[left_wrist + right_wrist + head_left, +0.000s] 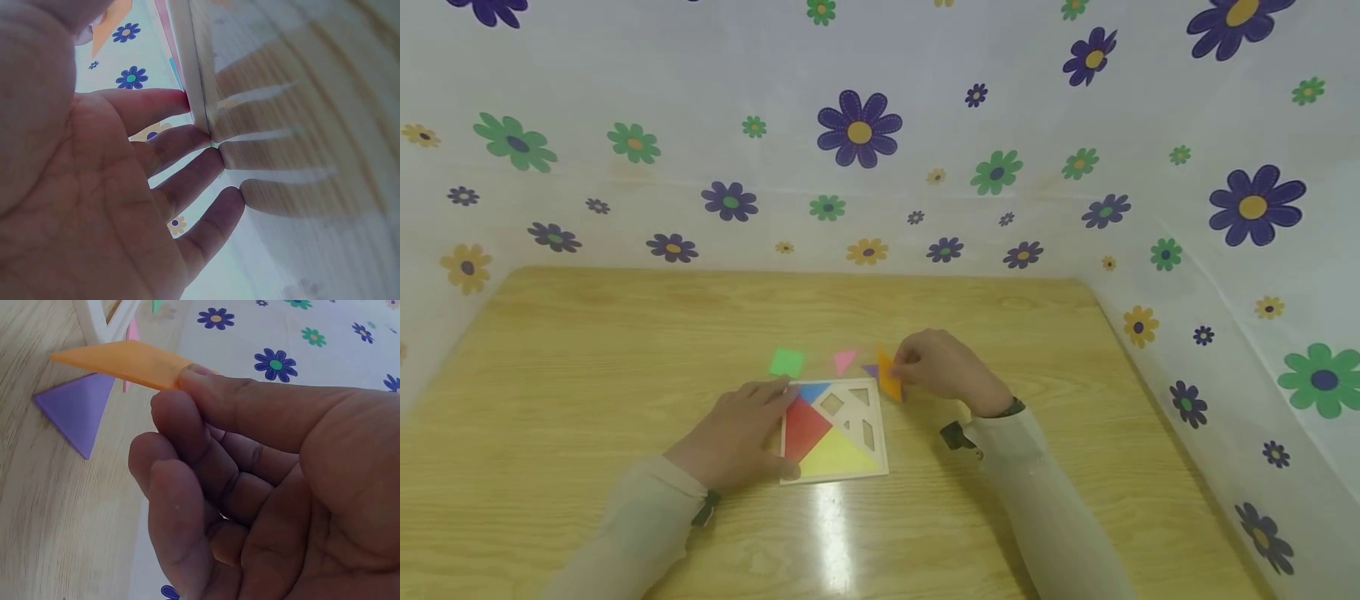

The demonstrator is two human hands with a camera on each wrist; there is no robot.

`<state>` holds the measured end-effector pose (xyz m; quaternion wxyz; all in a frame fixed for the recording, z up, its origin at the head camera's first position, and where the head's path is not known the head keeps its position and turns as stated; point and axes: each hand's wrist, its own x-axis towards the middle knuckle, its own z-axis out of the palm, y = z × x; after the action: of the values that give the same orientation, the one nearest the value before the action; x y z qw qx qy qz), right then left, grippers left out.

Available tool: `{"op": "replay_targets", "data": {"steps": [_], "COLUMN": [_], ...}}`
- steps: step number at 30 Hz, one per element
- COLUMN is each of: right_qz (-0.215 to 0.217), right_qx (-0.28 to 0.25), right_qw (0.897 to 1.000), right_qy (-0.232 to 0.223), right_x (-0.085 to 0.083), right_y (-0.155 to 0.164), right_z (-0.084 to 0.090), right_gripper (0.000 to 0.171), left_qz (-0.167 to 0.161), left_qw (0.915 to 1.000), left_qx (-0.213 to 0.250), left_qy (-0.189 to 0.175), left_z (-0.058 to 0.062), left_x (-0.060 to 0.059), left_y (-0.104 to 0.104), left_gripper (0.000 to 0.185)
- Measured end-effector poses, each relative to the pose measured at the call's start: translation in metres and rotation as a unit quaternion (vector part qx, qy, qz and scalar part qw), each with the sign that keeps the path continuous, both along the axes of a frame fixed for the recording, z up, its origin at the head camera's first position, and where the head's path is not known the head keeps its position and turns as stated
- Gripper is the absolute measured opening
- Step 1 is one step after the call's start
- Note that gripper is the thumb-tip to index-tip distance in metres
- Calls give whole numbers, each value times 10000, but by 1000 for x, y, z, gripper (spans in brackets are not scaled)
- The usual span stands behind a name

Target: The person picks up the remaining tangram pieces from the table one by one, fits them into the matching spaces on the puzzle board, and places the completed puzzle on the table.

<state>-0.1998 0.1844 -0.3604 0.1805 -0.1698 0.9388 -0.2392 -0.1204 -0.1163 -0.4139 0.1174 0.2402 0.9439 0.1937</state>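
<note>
A square wooden tangram tray [882, 454] lies on the table with a red piece [805, 429], a yellow piece [838, 456] and a blue piece [813, 392] in it. My left hand [737, 433] rests along the tray's left side, fingers fairly straight, thumb at the near left corner. Just past the tray's far right corner, my right hand [947, 371] pinches an orange parallelogram tangram piece [119, 360] between thumb and index finger, raised and tilted. Under it a purple triangle [80, 411] lies on the table, partly hidden in the head view.
Beyond the tray's far edge lie a green square piece [786, 362] and a pink triangle [844, 360]. The wood-grain table [625, 325] is bordered behind and at the sides by a white flowered cloth [700, 100].
</note>
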Motion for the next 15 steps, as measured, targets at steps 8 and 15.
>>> {"op": "replay_targets", "data": {"steps": [8,15], "right_qz": [-13,17], "right_qx": [5,114], "right_qw": [10000,9999], "right_qy": [-29,114], "right_x": [2,3], "right_y": [0,0], "right_z": [1,5], "right_gripper": [16,18], "left_qz": [-28,-44], "left_qw": [9999,9999], "left_qx": [40,7], "left_qy": [92,132], "left_z": [-3,-5], "left_x": [1,0], "left_y": [1,-1], "left_gripper": [97,97]}}
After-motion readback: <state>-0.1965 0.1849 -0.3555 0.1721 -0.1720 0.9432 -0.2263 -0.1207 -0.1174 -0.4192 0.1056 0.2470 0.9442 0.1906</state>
